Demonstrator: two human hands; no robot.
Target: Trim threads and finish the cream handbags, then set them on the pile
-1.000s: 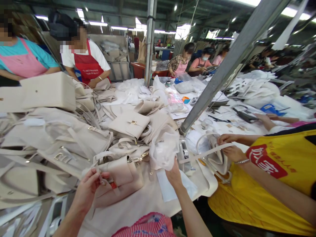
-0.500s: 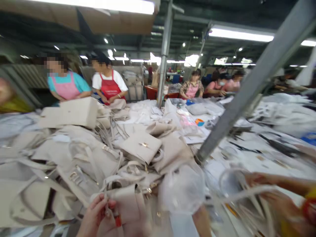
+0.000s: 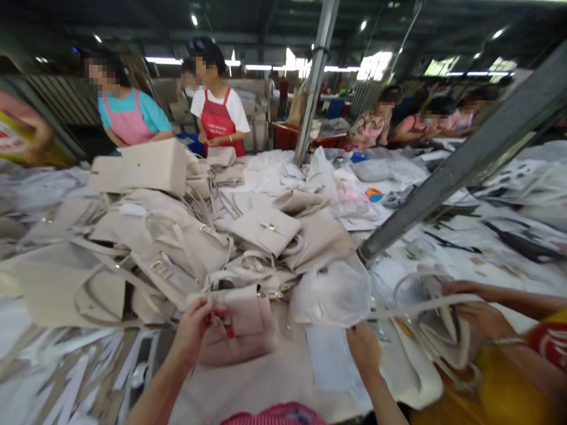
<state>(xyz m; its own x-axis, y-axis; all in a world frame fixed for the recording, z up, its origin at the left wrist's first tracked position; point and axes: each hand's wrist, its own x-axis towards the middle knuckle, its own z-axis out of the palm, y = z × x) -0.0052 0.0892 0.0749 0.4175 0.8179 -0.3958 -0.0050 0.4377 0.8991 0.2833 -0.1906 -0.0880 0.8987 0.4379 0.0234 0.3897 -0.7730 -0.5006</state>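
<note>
My left hand (image 3: 197,323) is closed on a thin beige strap, with a small red piece beside its fingertips. Just right of it, a pinkish-beige handbag (image 3: 248,330) lies near the front of the table. My right hand (image 3: 363,345) grips the lower edge of a clear plastic bag (image 3: 332,292), its fingers partly hidden beneath the plastic. Below that bag lies a pale sheet (image 3: 330,357). Behind both hands rises a pile of beige bags and straps (image 3: 190,242), some with gold buckles.
A slanted grey metal post (image 3: 425,183) stands right of centre. At the right, a co-worker's hands (image 3: 469,304) hold a beige bag. Cut strips (image 3: 84,366) lie front left. Several people work across the table (image 3: 354,224), which carries plastic wrapping and an orange tape roll (image 3: 374,195).
The view has tilted down, so the scene sits higher and my forearms show. My right hand has come into clear view at the plastic bag. My left hand still holds the strap.
</note>
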